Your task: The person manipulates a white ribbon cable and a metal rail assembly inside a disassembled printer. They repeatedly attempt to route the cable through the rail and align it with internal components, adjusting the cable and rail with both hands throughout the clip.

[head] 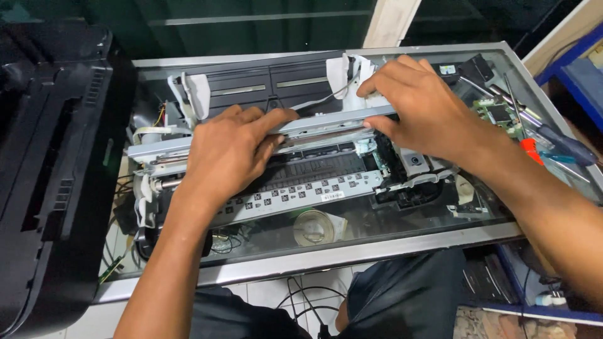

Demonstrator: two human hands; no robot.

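On the glass worktop (402, 242), framed in grey metal, sits a stripped printer mechanism (295, 169) with its cover off. Far left: black printer housing (50, 163), lying beside the worktop edge, dark and glossy. Next, left end of the mechanism: white plastic brackets, a bundle of coloured wires, a steel shaft end poking out.

Left hand (229, 154) lies palm down over the long silver metal rail (326, 122) that spans the mechanism; fingers (267, 116) curl over the rail's top edge, thumb side low on the front. Grip closed around the rail, not fully clenched.

Centre: below the rail, a black ribbed feed bed and a pale grey strip set with small dark squares. Behind the rail, a black paper tray section with two light slots. Through the glass under the mechanism, a roll of tape (314, 226) shows.

Right hand (418, 103) holds the rail's right end, fingertips pressed at a white plastic bracket (352, 72), thumb under the rail's front. Grip pinching rail and bracket together.

Far right: a green circuit board (496, 113), then screwdrivers (553, 141) with blue and red handles lying at the worktop's edge, well apart from the hands.
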